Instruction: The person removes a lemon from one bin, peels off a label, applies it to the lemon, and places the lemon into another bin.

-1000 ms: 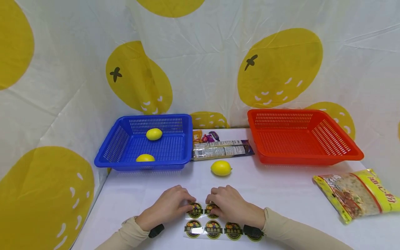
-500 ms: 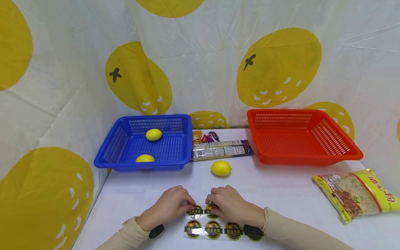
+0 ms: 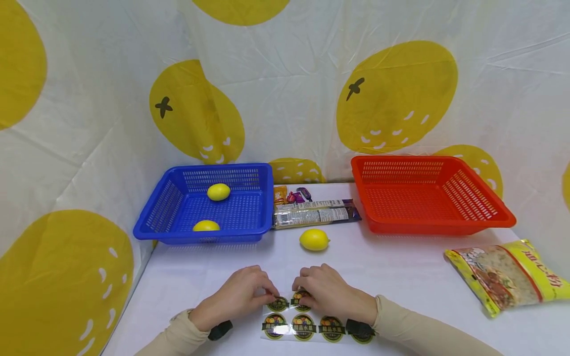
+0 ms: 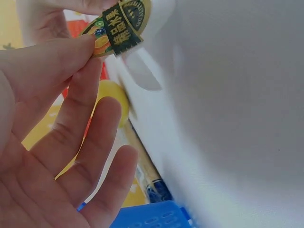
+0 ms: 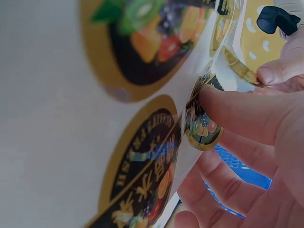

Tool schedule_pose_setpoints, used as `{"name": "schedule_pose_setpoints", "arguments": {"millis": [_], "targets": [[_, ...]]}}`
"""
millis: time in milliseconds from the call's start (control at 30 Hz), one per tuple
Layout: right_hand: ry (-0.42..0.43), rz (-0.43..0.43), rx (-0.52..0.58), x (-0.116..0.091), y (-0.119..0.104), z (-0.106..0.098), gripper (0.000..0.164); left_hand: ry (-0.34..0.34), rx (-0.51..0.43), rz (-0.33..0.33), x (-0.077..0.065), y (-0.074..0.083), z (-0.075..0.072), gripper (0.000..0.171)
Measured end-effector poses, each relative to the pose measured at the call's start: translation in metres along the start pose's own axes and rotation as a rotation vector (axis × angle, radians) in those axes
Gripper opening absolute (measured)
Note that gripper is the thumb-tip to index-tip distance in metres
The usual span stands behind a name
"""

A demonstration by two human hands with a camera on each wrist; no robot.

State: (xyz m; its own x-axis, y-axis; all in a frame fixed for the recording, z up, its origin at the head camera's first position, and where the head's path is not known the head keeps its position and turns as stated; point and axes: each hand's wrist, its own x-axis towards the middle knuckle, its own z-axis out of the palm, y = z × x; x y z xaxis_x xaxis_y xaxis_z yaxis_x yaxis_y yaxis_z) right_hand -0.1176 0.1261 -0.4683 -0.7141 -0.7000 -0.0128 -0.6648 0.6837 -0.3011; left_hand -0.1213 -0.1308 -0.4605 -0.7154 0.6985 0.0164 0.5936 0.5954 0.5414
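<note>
In the head view a clear sheet of round stickers (image 3: 285, 332) lies near the front of the white table. The stickers are black and gold with fruit pictures. My left hand (image 3: 240, 294) pinches the far edge of the top-left sticker (image 4: 116, 31) between thumb and forefinger. That sticker's gold edge bends up off the sheet in the right wrist view, while the left hand's other fingers are spread. My right hand (image 3: 327, 291) grips the sheet's far edge, thumb (image 5: 247, 111) on the neighbouring sticker (image 5: 204, 126) and fingers behind. Beyond the hands sits a lemon (image 3: 314, 240).
A blue basket (image 3: 202, 235) with two lemons (image 3: 218, 192) stands back left, a red basket (image 3: 441, 227) back right. Between them lie a long printed packet (image 3: 311, 215) and small wrapped candies (image 3: 294, 197). A yellow food bag (image 3: 507, 277) lies at the right.
The far edge of the top-left sticker has bent further toward the person, with my left hand shifting very slightly. The right hand holds its place.
</note>
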Motion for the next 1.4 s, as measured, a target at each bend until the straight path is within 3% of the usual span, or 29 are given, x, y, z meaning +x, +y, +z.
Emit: {"name": "schedule_pose_setpoints", "arguments": {"millis": [567,933,1067,1167,1300,1400], "targets": [[0.004,0.0,0.011,-0.002,0.001,-0.001,0.023,0.021,-0.008,-0.018,0.0,0.004,-0.01,0.012],[-0.009,0.04,0.012,-0.007,0.01,-0.006,0.027,0.067,-0.003,0.011,0.007,0.006,-0.016,0.012],[0.067,0.074,0.019,-0.012,0.018,-0.015,0.023,0.081,0.005,0.012,0.009,0.005,-0.017,0.012],[0.182,0.099,0.011,-0.015,0.024,-0.022,0.02,0.091,0.012,0.019,0.011,0.005,-0.019,0.012],[0.345,0.142,-0.035,-0.014,0.036,-0.031,0.028,0.11,0.023,0.036,0.017,0.006,-0.02,0.012],[0.413,0.184,-0.055,-0.01,0.048,-0.034,0.037,0.123,0.03,0.056,0.023,0.006,-0.02,0.012]]}}
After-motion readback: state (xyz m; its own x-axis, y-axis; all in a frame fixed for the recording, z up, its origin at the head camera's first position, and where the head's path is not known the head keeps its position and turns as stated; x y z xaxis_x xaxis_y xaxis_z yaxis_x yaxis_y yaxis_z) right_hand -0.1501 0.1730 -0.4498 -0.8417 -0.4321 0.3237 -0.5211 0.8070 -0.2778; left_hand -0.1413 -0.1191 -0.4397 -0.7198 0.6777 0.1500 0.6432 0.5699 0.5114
